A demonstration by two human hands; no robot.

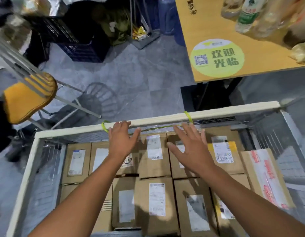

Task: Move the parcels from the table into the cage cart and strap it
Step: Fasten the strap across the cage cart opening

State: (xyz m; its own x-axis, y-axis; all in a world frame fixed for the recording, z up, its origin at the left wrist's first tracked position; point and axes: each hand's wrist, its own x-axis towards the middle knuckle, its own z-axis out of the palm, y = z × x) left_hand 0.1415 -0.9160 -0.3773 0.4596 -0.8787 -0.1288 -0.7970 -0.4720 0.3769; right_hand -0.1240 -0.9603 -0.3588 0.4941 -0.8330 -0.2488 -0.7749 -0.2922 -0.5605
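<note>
The left hand point(121, 141) and right hand point(191, 147) both reach forward over the cage cart point(216, 111), flat and unclenched, gripping nothing. The left one's straight fingers lie against the cart's far cream rail, while the right one's fingers are spread wide just below that rail, and blur hides whether they touch it. A yellow-green strap point(188, 117) is looped round the far rail in two places, one loop just at 9 o'clock of the left hand and one at 12 o'clock of the right hand, with a thin run of it along the rail's inner side between them. The parcels point(155, 197), brown cardboard boxes with white labels, sit packed side by side inside the cart, filling it from 6 o'clock up to the far wall. One box with red printed tape point(266, 177) lies tilted against the wire wall at 3 o'clock. Beyond the cart, at 1 o'clock, stands a wooden desk point(208, 28) bearing a round green sticker point(216, 58) and some plastic bottles point(247, 14). At 9 o'clock is a chair point(27, 100) with a yellow seat on metal legs, and at 11 o'clock a dark crate point(83, 50) rests on the grey tiled floor point(139, 74).
</note>
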